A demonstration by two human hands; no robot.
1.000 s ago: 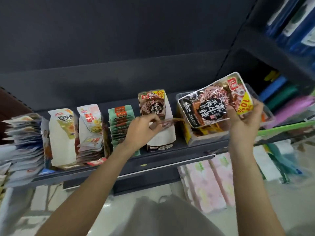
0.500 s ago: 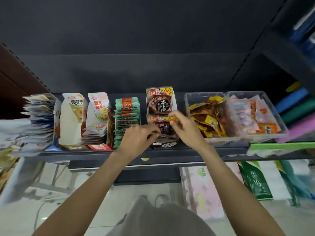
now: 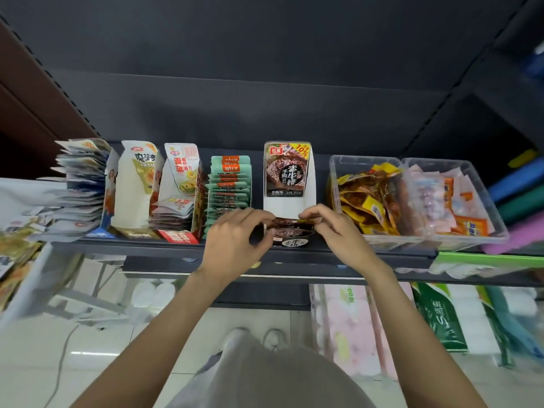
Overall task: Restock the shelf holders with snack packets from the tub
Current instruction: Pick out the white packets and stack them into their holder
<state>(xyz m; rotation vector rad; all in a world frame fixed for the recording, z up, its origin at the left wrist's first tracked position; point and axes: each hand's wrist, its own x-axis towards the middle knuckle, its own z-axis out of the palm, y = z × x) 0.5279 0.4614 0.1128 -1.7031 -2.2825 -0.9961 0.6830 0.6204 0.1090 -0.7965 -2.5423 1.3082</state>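
Both hands are down at the front of the beef-snack holder (image 3: 290, 198) now, and the dark packet (image 3: 291, 228) lies flat between them, low in the holder's mouth. Its long axis runs left to right, straight across from one hand to the other. My left hand (image 3: 235, 245) pinches the left end, fingers curled in around it; my right hand (image 3: 338, 231) pinches the right end with thumb and fingertips. So 2 grips, 1 packet, nothing slack. It sits just ahead of my knuckles, toward the shelf back, under the upright display packet (image 3: 285, 169). Neither hand is nearer, I'd say; they're level. The next move, as I judge it, is a push straight back into the holder, keeping that axis square. The clear tub (image 3: 365, 163) with more stock waits just right of the holder.
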